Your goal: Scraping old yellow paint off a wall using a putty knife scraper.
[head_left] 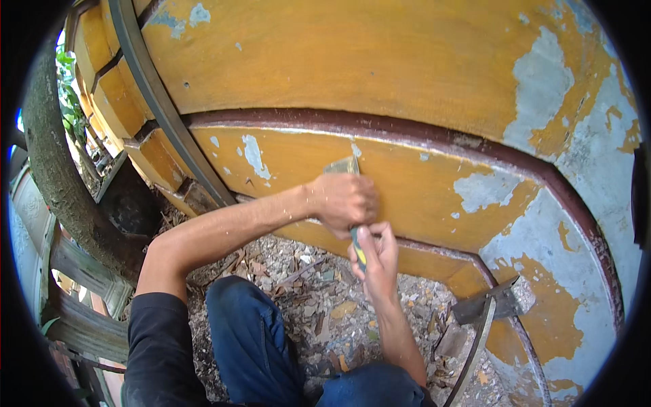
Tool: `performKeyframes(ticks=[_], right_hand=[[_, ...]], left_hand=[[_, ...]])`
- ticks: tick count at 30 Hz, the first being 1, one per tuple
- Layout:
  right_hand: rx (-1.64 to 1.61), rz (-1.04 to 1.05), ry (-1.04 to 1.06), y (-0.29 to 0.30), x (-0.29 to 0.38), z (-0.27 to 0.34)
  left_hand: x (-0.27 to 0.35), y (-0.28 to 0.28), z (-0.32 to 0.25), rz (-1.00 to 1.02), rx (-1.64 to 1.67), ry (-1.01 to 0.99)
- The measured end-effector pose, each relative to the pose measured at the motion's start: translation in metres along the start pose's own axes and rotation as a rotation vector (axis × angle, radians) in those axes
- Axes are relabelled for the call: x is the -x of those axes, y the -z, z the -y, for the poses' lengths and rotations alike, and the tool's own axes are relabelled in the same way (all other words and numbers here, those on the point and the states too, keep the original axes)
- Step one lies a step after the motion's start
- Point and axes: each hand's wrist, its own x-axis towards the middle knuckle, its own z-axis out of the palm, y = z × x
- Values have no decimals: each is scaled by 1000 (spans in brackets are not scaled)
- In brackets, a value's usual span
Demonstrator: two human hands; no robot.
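Note:
A scraper with a flat metal blade (pixel 344 166) and a green and yellow handle (pixel 359 250) lies against a yellow painted wall (pixel 407 175) below its dark red ridge (pixel 325 118). My left hand (pixel 347 202) is closed in a fist around the upper part of the scraper, just behind the blade. Lower down, my right hand (pixel 377 254) grips the handle's end. Grey patches show where paint is gone, one of them (pixel 254 155) left of the blade and a larger one (pixel 485 189) to the right.
Rubble, paint chips and dry leaves (pixel 325 305) cover the ground by my knees. A dark strip (pixel 168 109) stands against the wall at left, beside a tree trunk (pixel 56 168). At lower right, a dark metal piece (pixel 483 304) and a curved strip (pixel 475 351) lean near the wall.

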Motion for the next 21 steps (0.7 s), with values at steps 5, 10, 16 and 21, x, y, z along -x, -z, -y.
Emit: performKeyframes(ticks=[5,10,16,21], right_hand=[[40,74,40,-10,-9,7],[-7,41,-11,-4,4,-9],[-2,35,9,7,-8,-14],[27,49,63,-13,-6,8]], left_hand=[[8,25,22,10,-61,38],[6,6,5,138,81,-28],[4,-3,14,148,-19,-34],[-1,22,17,34,-30,-27]])
